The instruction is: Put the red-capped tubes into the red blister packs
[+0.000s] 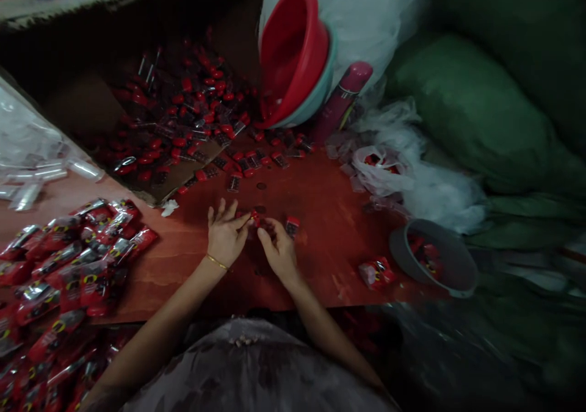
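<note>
A small red piece with yellow marks point(255, 218) is between my hands above the table, too small and dim to name. My left hand point(226, 236), a thin gold bangle at its wrist, pinches it by thumb and forefinger while the other fingers fan out. From the other side my right hand point(280, 254) meets it with curled fingers and thumb; the exact contact is blurred. Just beyond the right fingers lies a small clear container with a red cap point(292, 226). More red-capped clear containers point(242, 163) are scattered further back.
A cardboard box point(103, 94) on its side spills red-capped containers. Packed red pouches point(98, 284) pile up at left, beside clear tubes point(39, 177). Red basin point(293, 52), magenta bottle point(341, 97), plastic bags point(439, 186), a grey tub point(439, 253) and one pouch point(377, 273) are rightward.
</note>
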Available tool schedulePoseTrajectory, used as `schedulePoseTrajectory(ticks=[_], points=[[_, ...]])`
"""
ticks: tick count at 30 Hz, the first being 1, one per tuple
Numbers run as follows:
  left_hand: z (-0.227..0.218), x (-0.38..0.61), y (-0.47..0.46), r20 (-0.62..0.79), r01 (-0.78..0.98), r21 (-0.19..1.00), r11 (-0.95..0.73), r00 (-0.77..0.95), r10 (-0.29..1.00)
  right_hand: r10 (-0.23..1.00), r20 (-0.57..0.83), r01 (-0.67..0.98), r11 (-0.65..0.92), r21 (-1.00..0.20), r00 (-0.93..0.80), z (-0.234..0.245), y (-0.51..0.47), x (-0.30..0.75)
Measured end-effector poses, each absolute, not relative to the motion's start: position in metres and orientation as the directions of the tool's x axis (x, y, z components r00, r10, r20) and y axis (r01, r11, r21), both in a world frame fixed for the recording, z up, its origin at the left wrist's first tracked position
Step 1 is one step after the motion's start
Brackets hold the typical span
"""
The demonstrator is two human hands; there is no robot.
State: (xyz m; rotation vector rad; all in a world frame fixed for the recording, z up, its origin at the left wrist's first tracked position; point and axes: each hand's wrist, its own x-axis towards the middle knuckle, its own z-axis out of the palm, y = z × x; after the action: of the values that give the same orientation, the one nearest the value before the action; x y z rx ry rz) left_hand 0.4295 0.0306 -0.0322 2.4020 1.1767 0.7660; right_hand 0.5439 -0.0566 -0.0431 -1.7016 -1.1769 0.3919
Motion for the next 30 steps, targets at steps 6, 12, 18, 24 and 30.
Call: schedulePoseTrajectory(ticks=[6, 12, 18, 24, 30], points=[[-0.012, 0.431, 0.018, 0.08, 0.197, 0.966, -0.168, 0.392, 0.917, 0.804, 0.17, 0.311, -0.02, -0.95, 0.57, -0.035, -0.042, 0.537], [-0.012, 0.443, 0.007, -0.388, -0.173, 0.861, 0.478, 0.386, 0.837, 0.772, 0.31, 0.482, 0.006, -0.876, 0.555, -0.035, -0.051, 0.54], [-0.008, 0.447, -0.001, -0.508, -0.214, 0.741, 0.637, 0.441, 0.74, 0.762, 0.374, 0.56, 0.017, -0.828, 0.529, -0.037, -0.056, 0.544], [-0.006, 0.442, 0.003, -0.515, -0.232, 0.761, 0.606, 0.354, 0.781, 0.826, 0.384, 0.668, 0.011, -0.744, 0.414, -0.035, -0.06, 0.543], [-0.012, 0.441, 0.012, -0.557, -0.274, 0.734, 0.622, 0.282, 0.781, 0.744, 0.298, 0.748, -0.385, -0.541, 0.598, -0.031, -0.079, 0.575]])
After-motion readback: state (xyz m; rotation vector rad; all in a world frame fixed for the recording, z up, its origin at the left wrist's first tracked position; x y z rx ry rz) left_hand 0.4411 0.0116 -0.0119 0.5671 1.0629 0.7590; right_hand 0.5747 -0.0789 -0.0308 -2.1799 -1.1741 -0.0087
